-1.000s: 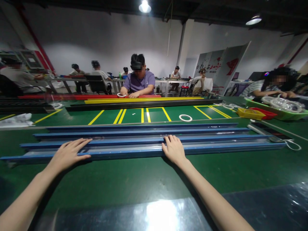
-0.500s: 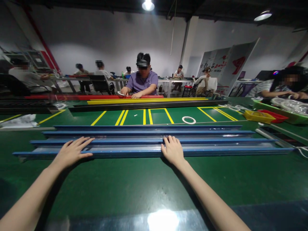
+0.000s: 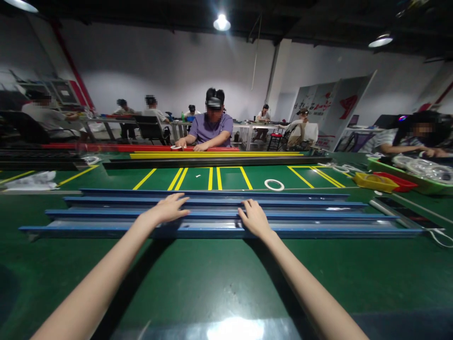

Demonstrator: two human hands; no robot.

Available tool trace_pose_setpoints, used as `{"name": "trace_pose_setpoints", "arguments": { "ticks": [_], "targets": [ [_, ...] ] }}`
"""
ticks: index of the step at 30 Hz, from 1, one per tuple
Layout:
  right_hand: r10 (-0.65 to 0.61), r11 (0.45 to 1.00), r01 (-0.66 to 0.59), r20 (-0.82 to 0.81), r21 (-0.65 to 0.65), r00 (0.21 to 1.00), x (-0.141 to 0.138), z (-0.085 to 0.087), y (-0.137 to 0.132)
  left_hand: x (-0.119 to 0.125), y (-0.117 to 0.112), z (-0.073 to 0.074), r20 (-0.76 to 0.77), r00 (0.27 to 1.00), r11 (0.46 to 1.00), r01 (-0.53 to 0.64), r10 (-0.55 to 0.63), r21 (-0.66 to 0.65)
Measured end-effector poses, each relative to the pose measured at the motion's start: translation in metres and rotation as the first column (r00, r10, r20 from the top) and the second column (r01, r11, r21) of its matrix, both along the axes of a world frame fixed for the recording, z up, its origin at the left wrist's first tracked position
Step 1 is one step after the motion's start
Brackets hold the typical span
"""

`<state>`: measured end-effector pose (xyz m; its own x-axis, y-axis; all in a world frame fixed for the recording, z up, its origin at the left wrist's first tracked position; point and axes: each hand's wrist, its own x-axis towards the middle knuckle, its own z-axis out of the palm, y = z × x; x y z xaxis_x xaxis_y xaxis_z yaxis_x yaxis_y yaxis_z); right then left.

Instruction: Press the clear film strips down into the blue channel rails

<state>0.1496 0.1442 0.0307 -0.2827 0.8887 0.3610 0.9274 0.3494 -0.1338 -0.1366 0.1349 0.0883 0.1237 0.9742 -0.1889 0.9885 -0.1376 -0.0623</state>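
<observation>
Long blue channel rails lie side by side across the green table, two of them parallel to the front edge and others behind. My left hand is over the middle of the rails, left of centre, with its fingers stretched out to the right; whether it touches them I cannot tell. Right of centre, my right hand rests on the rails, its fingers apart and slightly bent. Neither hand holds anything.
Behind the rails, a white tape ring lies on the green table beside yellow tape lines. Farther back are a black rail, a yellow rail and a co-worker. A phone and a yellow tray stand at right.
My left hand has moved right along the rails, toward their middle. My right hand stays at about the same place on them. The view has tilted up slightly.
</observation>
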Motion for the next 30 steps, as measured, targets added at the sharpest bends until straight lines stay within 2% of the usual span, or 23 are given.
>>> {"name": "trace_pose_setpoints", "arguments": {
  "ticks": [2, 3, 6, 10, 15, 19, 24, 30],
  "targets": [
    [-0.017, 1.000, 0.017, -0.003, -0.013, 1.000, 0.010, 0.003, 0.015, 0.032, 0.017, -0.007, 0.103, 0.980, 0.981, 0.157, -0.169, 0.116],
    [-0.019, 1.000, 0.019, 0.002, -0.022, 1.000, 0.015, 0.004, 0.022, 0.045, 0.025, -0.013, 0.122, 0.973, 0.971, 0.174, -0.195, 0.165],
    [-0.016, 0.999, 0.017, 0.020, -0.050, 1.000, 0.028, 0.003, 0.044, 0.073, 0.044, -0.030, 0.156, 0.973, 0.962, 0.130, -0.170, 0.239],
    [0.020, 0.998, -0.018, 0.047, -0.059, 0.999, 0.035, -0.003, 0.062, 0.087, 0.059, -0.049, 0.166, 0.978, 0.959, 0.075, -0.124, 0.272],
    [0.055, 0.992, -0.046, 0.083, -0.114, 0.995, 0.032, -0.009, 0.070, 0.086, 0.067, -0.063, 0.212, 0.972, 0.969, 0.053, -0.106, 0.242],
    [0.085, 0.992, -0.074, 0.109, -0.098, 0.990, 0.031, -0.004, 0.074, 0.083, 0.072, -0.065, 0.232, 0.963, 0.970, 0.080, -0.134, 0.230],
    [0.080, 0.990, -0.059, 0.159, -0.129, 0.984, 0.030, 0.007, 0.083, 0.083, 0.077, -0.058, 0.229, 0.963, 0.971, 0.091, -0.142, 0.220],
    [0.058, 0.974, -0.013, 0.193, -0.226, 0.979, 0.029, 0.009, 0.099, 0.083, 0.090, -0.047, 0.122, 0.977, 0.963, 0.141, -0.173, 0.232]
  ]
}}
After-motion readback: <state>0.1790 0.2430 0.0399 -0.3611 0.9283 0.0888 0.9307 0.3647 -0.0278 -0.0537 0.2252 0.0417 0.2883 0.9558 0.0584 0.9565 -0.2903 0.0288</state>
